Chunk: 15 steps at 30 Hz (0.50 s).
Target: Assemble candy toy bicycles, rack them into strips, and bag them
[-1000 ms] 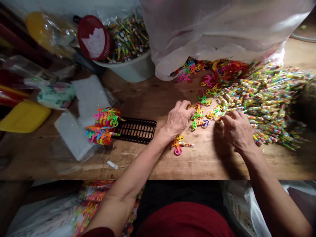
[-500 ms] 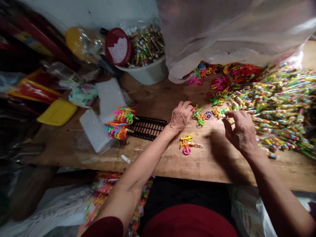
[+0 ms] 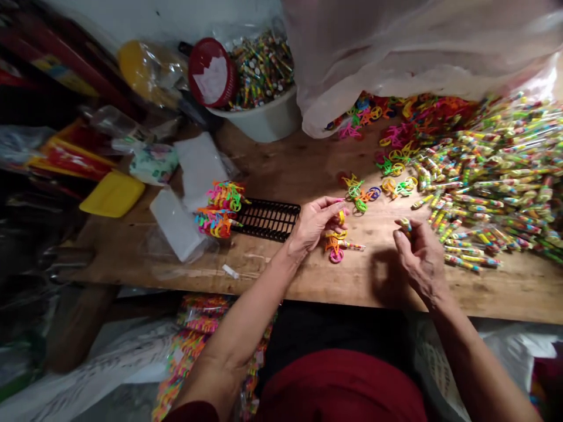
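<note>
Wooden table [image 3: 281, 170] carries a black rack [image 3: 268, 219]; right of it, toy bicycles [image 3: 365, 196], then candy tubes [image 3: 488, 170].

Small yellow plastic toy bicycle [image 3: 341, 218] — pinched upright above the table; thin candy tube [image 3: 405, 225] — held at fingertips.

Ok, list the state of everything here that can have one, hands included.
left hand: pinching a small yellow toy bicycle
right hand: pinching a candy tube at the fingertips
assembled bicycle: lying flat on the table, tube attached
black rack: loaded at its left end only
white tub: heaped full
big plastic bag: mouth open, bicycles spilling out
</note>
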### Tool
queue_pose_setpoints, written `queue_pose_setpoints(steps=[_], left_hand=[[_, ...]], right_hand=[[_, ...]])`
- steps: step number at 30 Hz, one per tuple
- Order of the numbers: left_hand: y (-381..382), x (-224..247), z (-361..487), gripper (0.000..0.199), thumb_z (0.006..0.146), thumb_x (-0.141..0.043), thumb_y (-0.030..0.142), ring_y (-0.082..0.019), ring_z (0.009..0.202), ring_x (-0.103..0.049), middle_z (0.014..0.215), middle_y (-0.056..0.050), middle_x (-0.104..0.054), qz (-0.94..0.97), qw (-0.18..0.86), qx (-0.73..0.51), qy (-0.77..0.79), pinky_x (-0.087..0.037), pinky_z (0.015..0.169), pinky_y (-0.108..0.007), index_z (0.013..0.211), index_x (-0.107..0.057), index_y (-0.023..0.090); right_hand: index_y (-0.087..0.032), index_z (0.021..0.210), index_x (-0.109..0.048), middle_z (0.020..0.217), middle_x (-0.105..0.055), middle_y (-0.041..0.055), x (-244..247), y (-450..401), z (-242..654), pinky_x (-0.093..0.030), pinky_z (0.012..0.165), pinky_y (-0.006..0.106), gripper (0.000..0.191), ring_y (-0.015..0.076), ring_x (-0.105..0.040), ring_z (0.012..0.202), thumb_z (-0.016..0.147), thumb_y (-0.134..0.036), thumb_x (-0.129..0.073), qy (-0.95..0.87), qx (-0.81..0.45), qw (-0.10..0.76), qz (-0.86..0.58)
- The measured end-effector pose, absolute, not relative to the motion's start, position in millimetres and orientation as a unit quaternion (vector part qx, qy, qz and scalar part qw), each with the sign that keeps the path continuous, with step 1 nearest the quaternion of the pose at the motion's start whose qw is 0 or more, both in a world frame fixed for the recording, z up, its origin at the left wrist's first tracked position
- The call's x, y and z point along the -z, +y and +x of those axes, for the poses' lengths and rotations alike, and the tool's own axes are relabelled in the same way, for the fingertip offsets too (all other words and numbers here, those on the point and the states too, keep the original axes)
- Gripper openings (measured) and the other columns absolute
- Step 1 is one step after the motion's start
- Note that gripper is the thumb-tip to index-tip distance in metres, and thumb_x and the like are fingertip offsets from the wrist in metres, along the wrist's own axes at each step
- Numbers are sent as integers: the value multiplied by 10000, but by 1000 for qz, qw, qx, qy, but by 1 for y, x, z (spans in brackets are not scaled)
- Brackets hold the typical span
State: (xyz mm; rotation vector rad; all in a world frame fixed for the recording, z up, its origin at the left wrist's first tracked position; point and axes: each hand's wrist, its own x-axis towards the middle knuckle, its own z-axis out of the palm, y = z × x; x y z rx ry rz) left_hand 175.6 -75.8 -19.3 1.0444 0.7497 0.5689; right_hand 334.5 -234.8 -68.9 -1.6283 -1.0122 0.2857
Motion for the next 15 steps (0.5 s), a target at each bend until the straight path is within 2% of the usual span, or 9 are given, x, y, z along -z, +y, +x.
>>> queue_pose_setpoints(steps=[3, 6, 11, 13, 15], left_hand=[[-67, 26, 172, 415, 666, -881, 386, -81, 489, -615, 718, -13, -707, 517, 715, -301, 362, -445, 417, -166, 880, -649, 116], [-68, 24, 178, 401, 667, -866, 410, -56, 456, -549, 657, 10, -669, 559, 673, -305, 378, -396, 397, -155, 865, -676, 118], [-101, 17, 205, 390, 690, -857, 453, -104, 601, -659, 775, -28, -716, 598, 690, -237, 333, -519, 517, -186, 851, -718, 127], [-119, 20, 213, 398, 691, -855, 469, -125, 652, -694, 834, -52, -742, 566, 735, -200, 316, -566, 587, -212, 835, -716, 125], [-130, 25, 216, 402, 747, -806, 485, -148, 693, -722, 889, -73, -760, 536, 784, -128, 285, -598, 648, -249, 921, -734, 130]], right_hand=[[-209, 1064, -649, 802, -619, 5, 78, -254, 340, -448, 600, 252, 193, 128, -567, 658, 926, -341, -616, -427, -100, 523, -731], [-204, 974, -681, 835, -689, 32, 77, -253, 336, -486, 641, 263, 148, 147, -633, 702, 924, -310, -590, -454, -60, 517, -723], [-182, 1076, -660, 645, -590, -29, 63, -230, 316, -405, 495, 241, 255, 108, -498, 496, 921, -384, -642, -476, -76, 518, -707], [-186, 1054, -665, 672, -625, -15, 61, -228, 312, -424, 510, 242, 225, 112, -521, 509, 936, -371, -618, -472, -45, 519, -711], [-193, 1014, -681, 731, -681, 9, 61, -239, 314, -460, 548, 240, 180, 118, -577, 547, 955, -322, -570, -463, 1, 507, -727]])
